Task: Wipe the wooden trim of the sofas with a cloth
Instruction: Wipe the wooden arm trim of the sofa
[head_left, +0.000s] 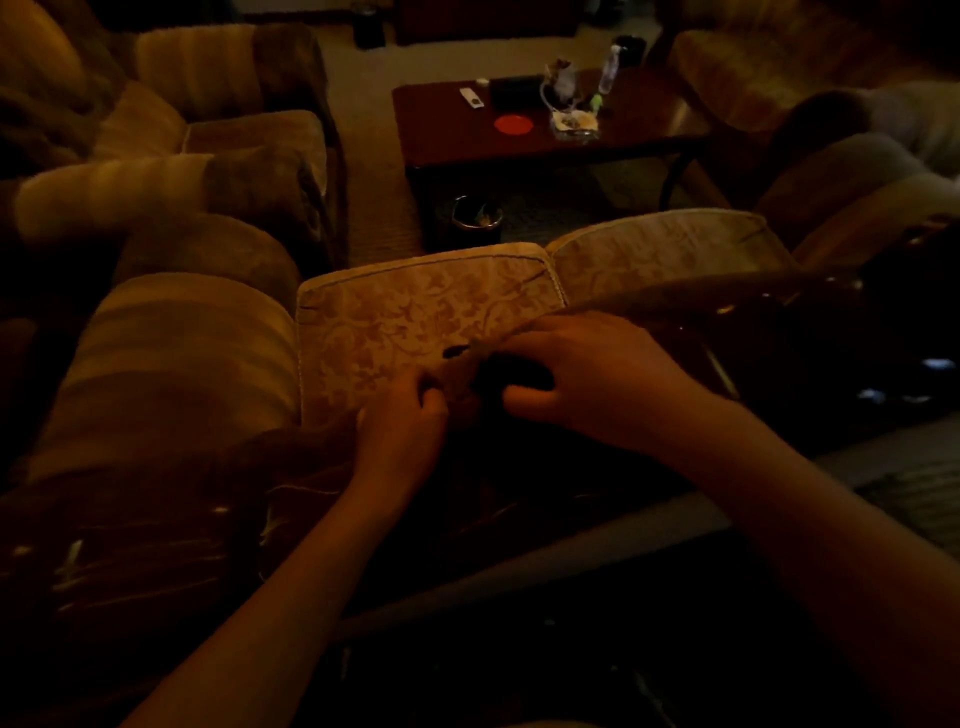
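Both hands meet low over the sofa cushion. The left hand has its grip curled tight, and the right hand curls too, both on a dark cloth, likely bunching it to wipe. The wooden trim runs just right of the cushion.

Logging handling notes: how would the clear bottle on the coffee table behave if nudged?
The bottle stands tall and narrow, so it probably tips easily. It looks like thin clear plastic, likely light. Once down, its seemingly round body might roll across the table.
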